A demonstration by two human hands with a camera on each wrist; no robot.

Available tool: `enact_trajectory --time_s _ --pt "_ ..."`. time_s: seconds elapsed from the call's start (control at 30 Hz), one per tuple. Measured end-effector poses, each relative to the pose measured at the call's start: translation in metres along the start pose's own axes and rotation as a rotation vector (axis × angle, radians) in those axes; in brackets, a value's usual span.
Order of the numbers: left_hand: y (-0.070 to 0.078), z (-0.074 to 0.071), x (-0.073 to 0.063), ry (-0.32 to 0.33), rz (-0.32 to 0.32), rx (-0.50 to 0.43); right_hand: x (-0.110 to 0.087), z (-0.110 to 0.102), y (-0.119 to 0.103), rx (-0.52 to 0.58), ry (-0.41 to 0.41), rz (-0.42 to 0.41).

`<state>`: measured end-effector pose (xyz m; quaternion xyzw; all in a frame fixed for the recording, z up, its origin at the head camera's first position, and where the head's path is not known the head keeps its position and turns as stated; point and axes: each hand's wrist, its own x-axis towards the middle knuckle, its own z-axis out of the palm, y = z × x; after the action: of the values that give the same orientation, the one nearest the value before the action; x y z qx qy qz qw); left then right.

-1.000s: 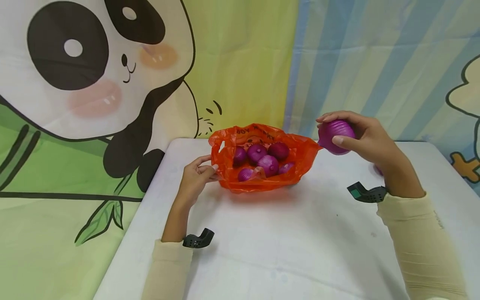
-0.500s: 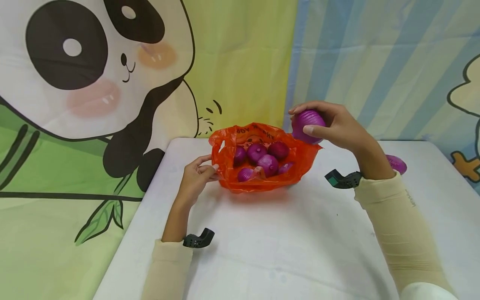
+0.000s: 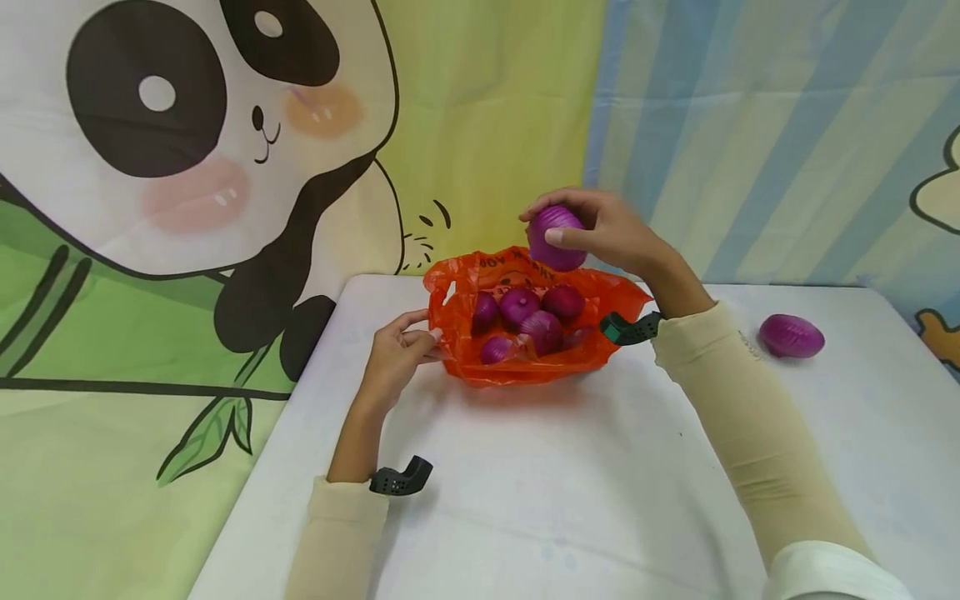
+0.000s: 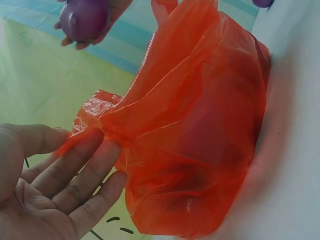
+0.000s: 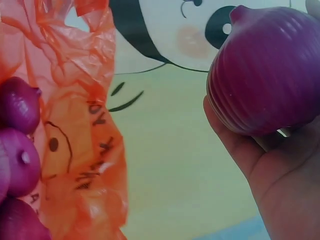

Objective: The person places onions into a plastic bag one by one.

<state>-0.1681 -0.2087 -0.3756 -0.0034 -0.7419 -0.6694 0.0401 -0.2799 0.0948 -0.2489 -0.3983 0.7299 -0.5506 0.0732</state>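
Observation:
My right hand point(image 3: 611, 229) grips a purple onion point(image 3: 546, 223) above the far rim of a red plastic bag point(image 3: 517, 373). In the right wrist view the onion point(image 5: 270, 70) sits between the fingers and thumb, its pointed tip free. Several more purple onions point(image 3: 519, 307) lie inside the bag, which stands with its mouth spread wide. At the bag's left side my left hand point(image 3: 396, 358) pinches the plastic near the handle hole. The left wrist view shows the thumb and index finger at the bag's edge, the other fingers loosely extended along it.
On the right of the white table point(image 3: 570, 483) lies a single purple oval thing point(image 3: 792, 336), much like the onions. Behind the table hangs a curtain point(image 3: 502, 125) printed with a panda.
My right hand has carried the onion leftward and slightly up, from beside the bag to over its far rim. The purple oval thing has come into full view. My left hand keeps its place.

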Motion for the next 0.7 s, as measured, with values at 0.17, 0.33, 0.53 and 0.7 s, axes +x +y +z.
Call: enact_trajectory --time_s 0.17,0.33,0.53,0.7 --pt "0.000 0.001 0.000 -0.003 0.001 -0.006 0.013 0.010 0.014 0.033 -0.067 0.068" --pt "-0.004 0.003 0.000 -0.006 -0.011 -0.013 0.017 0.018 0.036 -0.004 -0.120 0.148" --pt "-0.004 0.003 0.000 -0.016 0.004 -0.003 0.021 0.031 0.058 -0.073 -0.221 0.210" --pt "-0.002 0.002 0.000 -0.018 0.009 -0.009 0.024 0.041 0.069 -0.054 -0.265 0.253"
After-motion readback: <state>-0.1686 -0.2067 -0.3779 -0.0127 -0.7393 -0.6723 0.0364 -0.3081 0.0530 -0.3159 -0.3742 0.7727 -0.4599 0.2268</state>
